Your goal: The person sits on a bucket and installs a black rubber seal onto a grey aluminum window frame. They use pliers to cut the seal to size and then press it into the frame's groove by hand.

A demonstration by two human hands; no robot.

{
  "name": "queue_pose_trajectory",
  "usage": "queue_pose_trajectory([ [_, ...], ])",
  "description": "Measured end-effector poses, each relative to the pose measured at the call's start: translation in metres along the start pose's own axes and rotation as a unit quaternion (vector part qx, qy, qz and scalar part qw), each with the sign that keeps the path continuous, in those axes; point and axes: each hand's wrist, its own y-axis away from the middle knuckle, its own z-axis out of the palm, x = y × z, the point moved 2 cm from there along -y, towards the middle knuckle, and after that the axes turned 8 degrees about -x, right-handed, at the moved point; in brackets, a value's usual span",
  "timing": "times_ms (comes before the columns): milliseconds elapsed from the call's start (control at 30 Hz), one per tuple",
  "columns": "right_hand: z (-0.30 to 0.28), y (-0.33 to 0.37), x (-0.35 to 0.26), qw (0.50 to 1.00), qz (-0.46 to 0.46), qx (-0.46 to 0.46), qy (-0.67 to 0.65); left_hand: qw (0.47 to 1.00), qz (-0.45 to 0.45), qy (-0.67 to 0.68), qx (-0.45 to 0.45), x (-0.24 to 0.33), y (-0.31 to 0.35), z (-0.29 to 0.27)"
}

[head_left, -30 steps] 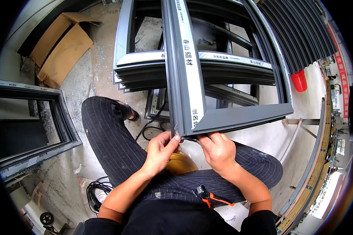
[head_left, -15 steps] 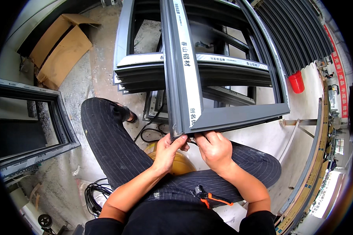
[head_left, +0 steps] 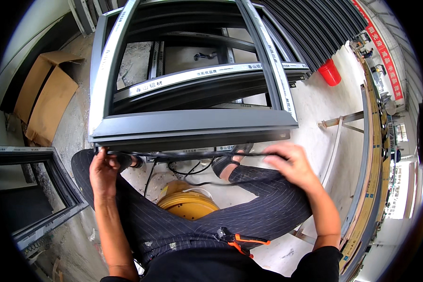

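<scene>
A dark grey window frame (head_left: pixel 192 123) with white protective film on its sides lies on a stack of similar frames. At its near left corner my left hand (head_left: pixel 104 173) is closed, pinching the end of a thin black sealing strip (head_left: pixel 188 154). The strip stretches along the near edge of the frame to my right hand (head_left: pixel 291 164). That hand is blurred, its fingers curled round the strip close to the near right corner. A loose length of strip sags below, over my leg and toward the floor.
A yellow bucket (head_left: pixel 188 204) stands between my legs. Pliers with orange handles (head_left: pixel 242 240) lie on my lap. Another frame (head_left: pixel 73 188) leans at the left, near a cardboard box (head_left: pixel 51 105). A red bucket (head_left: pixel 329 73) and a metal bracket (head_left: pixel 340 121) are at the right.
The window frame has turned so that a long side faces me. My hands have moved apart, left to the near left corner and right outward, with the black strip now stretched between them.
</scene>
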Motion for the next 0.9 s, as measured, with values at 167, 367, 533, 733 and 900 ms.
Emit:
queue_pose_trajectory([
  [167,0.004,-0.007,0.012,0.999,0.003,0.035,-0.04,1.0,-0.006,-0.012,-0.006,0.004,0.0,-0.001],
  [367,0.014,-0.027,0.021,0.998,0.026,-0.026,-0.048,0.999,-0.013,-0.028,0.013,0.005,0.001,0.0],
  [533,0.019,-0.027,0.026,0.997,0.042,0.048,-0.04,1.0,0.0,-0.011,0.017,0.003,0.003,0.001],
  [733,0.032,-0.025,0.037,0.983,-0.036,0.104,0.148,1.0,0.01,-0.017,0.002,0.002,0.005,0.001],
  [900,0.033,-0.025,0.034,0.976,-0.057,0.135,0.159,0.999,0.016,-0.021,0.025,0.0,0.005,0.007],
])
